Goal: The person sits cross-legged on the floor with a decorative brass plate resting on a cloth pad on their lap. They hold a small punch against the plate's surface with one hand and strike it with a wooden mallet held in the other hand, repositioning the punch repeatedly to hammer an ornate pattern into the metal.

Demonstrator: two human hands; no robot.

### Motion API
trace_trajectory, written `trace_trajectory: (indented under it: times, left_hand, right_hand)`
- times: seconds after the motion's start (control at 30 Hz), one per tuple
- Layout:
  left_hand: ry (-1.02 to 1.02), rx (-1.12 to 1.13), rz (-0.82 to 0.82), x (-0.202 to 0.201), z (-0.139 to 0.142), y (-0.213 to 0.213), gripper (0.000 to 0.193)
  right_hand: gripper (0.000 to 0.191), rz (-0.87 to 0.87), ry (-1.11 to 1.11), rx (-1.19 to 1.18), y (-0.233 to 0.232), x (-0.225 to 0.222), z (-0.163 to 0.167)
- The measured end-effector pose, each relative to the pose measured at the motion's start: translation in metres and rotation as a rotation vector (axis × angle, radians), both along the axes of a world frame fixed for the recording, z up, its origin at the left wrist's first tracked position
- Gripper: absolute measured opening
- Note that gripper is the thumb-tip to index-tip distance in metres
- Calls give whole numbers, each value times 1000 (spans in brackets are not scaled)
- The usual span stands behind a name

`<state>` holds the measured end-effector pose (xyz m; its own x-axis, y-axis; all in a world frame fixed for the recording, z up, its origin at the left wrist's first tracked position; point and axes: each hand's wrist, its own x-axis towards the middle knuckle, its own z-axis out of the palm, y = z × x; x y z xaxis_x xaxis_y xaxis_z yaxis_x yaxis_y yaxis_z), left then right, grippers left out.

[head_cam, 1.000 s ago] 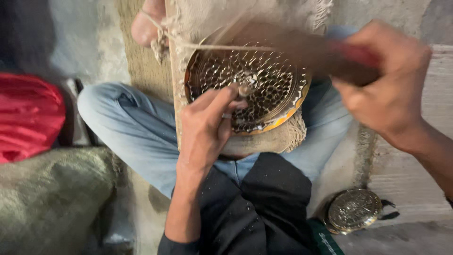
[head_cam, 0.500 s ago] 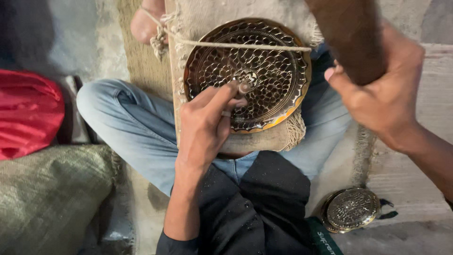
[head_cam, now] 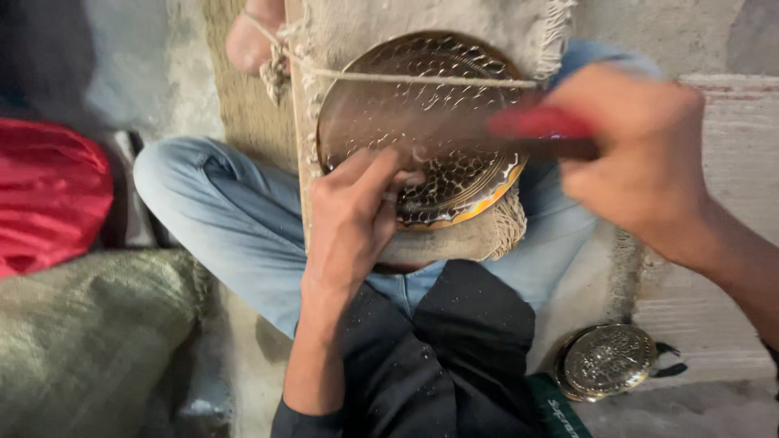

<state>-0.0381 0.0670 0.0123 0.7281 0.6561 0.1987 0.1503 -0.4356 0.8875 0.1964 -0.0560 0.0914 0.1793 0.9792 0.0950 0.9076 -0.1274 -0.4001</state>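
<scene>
Our left hand pinches a small tool against the patterned brass plate on our lap; our right hand is clamped on a blurred red-handled hammer just above it.

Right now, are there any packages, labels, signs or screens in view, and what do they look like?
Printed label: bottom edge, beside the dark garment and left of the small round metal plate; a slanted dark green strip with small white lettering, partly cut off.
No packages, signs or screens show.
</scene>
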Motion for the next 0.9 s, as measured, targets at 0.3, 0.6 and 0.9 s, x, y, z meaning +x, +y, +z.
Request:
trace_trajectory:
  times: [0.3,0.6,0.9]
  left_hand:
    - [-37,-33,-19,0,-5,0,42]
    - [-28,-13,-23,-2,-2,1,46]
    - [32,-8,-12,-1,4,1,45]
  right_hand:
    - [30,-39,-92,77,-3,-3,-6]
    - [24,-207,160,93,-5,-6,-5]
    - [23,-113,76,68,-10,1,-7]
